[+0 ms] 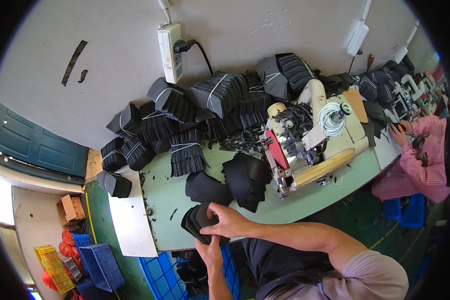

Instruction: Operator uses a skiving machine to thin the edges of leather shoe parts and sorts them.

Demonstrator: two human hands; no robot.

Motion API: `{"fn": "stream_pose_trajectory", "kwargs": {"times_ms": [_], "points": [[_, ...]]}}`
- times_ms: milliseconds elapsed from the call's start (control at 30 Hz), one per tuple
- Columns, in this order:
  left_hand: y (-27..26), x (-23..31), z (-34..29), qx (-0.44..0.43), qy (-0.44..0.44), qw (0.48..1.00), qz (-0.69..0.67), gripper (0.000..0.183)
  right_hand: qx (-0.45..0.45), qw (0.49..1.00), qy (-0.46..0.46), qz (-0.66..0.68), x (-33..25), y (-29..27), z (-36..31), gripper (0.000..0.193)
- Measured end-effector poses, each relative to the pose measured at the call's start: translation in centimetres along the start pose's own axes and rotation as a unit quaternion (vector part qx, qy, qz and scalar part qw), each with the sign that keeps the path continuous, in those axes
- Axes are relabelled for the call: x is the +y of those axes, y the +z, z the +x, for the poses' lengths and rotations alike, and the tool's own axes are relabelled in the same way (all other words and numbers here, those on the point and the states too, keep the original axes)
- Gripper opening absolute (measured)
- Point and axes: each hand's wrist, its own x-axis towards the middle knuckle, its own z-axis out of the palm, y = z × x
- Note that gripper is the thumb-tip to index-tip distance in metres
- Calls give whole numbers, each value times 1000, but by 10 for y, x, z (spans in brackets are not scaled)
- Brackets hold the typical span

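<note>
Just above the table's near edge, both my hands hold a small stack of black, flat cut pieces (195,220), its sheets slightly fanned. My left hand (211,248) grips it from below, the fingers mostly hidden behind it. From the right, my right hand (226,220) closes thumb and fingers on the stack's side. Directly beyond lie two loose piles of similar pieces: a low pile (207,189) and a taller, spread pile (247,180). Banded bundles of the same pieces (187,152) sit farther back.
A cream-coloured machine (315,140) with a red guard stands to the right amid black scraps. Large tied bundles (220,92) line the wall below a power strip (170,52). A blue crate (157,277) is below the table. At far right, a person in pink checks (425,155) works.
</note>
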Motion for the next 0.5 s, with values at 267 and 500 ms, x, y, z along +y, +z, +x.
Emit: {"fn": "stream_pose_trajectory", "kwargs": {"times_ms": [267, 500], "points": [[7, 14, -4, -66, -107, 987, -96, 42, -14, 993, 46, 104, 8, -25, -10, 27], [8, 7, 13, 56, -102, 953, -280, 35, 224, 972, -13, -61, 35, -44, -1, 19]]}}
